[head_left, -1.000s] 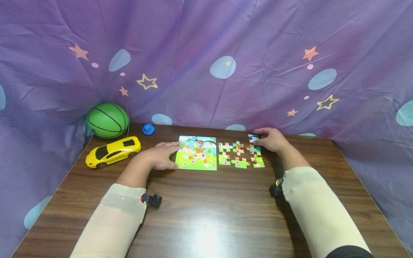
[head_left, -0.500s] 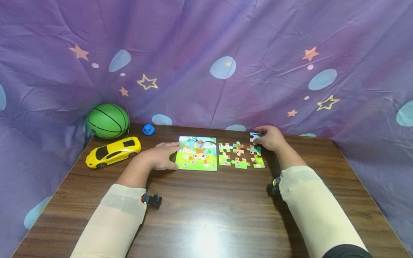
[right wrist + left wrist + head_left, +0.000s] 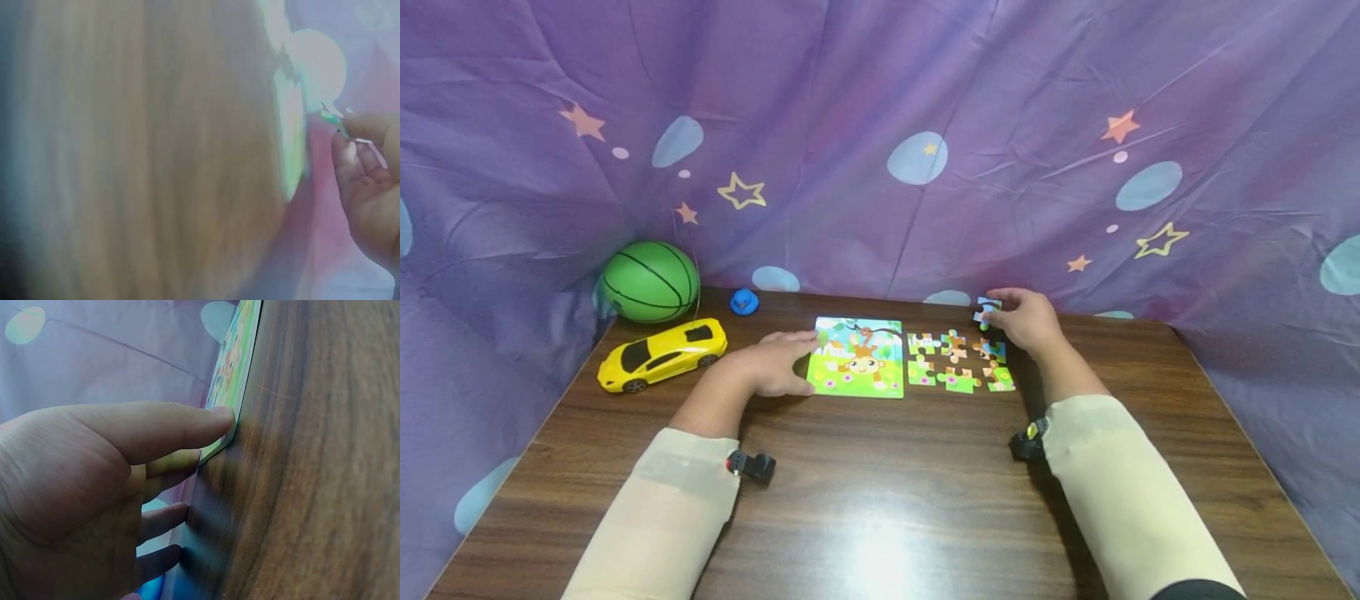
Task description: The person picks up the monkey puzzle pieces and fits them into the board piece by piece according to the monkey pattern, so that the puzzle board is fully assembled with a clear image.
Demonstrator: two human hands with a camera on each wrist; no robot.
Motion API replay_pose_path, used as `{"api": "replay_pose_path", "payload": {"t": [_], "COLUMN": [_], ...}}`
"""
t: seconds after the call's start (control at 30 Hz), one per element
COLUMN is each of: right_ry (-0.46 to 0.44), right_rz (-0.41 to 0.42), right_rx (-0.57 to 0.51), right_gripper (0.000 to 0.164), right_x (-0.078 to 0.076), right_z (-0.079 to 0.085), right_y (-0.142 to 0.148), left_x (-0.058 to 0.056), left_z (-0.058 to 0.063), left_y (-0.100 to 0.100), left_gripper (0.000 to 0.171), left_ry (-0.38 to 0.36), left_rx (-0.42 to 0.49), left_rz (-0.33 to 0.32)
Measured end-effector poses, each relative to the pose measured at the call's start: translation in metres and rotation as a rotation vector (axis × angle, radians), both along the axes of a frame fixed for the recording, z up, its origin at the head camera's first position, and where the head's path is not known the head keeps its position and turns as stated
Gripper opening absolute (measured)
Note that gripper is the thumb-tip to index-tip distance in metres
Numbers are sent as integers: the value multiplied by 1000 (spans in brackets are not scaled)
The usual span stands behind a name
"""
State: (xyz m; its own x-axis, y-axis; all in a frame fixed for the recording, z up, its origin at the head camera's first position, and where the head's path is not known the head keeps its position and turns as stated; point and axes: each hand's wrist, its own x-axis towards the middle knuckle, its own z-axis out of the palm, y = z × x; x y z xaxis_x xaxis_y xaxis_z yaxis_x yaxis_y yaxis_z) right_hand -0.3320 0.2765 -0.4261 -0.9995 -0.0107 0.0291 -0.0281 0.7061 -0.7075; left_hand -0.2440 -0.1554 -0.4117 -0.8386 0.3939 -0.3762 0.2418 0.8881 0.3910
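My left hand (image 3: 772, 364) lies at the left side of a square monkey picture board (image 3: 857, 358). In the left wrist view its thumb (image 3: 209, 425) touches the board's edge, the fingers relaxed beyond it. My right hand (image 3: 1030, 320) pinches a blue jigsaw piece (image 3: 984, 312) between thumb and fingertips, lifted behind the other pieces. Those jigsaw pieces (image 3: 961, 380), with parts of a monkey, grass and flowers, lie in loose rows right of the board. The right wrist view is blurred, but the pinched piece (image 3: 334, 119) shows at the fingertips.
On the left of the wooden table (image 3: 820, 517) stand a yellow toy car (image 3: 662, 354), a green ball (image 3: 652, 282) and a small blue rubber duck (image 3: 744, 302). A purple curtain (image 3: 850, 150) with stars hangs along the back and sides.
My right hand has lifted the blue jigsaw piece from the top right of the loose rows and moved it back and slightly left, tilting it. The left hand and board have stayed in place.
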Motion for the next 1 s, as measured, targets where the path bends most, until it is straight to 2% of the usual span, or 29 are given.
{"api": "replay_pose_path", "payload": {"t": [0.13,0.23,0.5,0.8,1.0], "right_ry": [-19,-49,-80,-54,-79], "right_rz": [11,20,55,117,157], "right_rx": [-255,-359,-337,-445,-438], "right_gripper": [47,48,51,48,49], "right_x": [5,11,21,25,28], "right_z": [8,14,21,29,31], "right_y": [-17,-32,-70,-116,-137], "left_x": [1,1,2,1,1], "left_z": [1,2,4,2,1], "left_y": [0,1,0,0,-1], "left_gripper": [83,83,84,84,83], "left_ry": [1,0,-5,1,20], "left_rx": [0,-2,-1,-5,12], "left_rz": [3,5,0,-14,-35]}}
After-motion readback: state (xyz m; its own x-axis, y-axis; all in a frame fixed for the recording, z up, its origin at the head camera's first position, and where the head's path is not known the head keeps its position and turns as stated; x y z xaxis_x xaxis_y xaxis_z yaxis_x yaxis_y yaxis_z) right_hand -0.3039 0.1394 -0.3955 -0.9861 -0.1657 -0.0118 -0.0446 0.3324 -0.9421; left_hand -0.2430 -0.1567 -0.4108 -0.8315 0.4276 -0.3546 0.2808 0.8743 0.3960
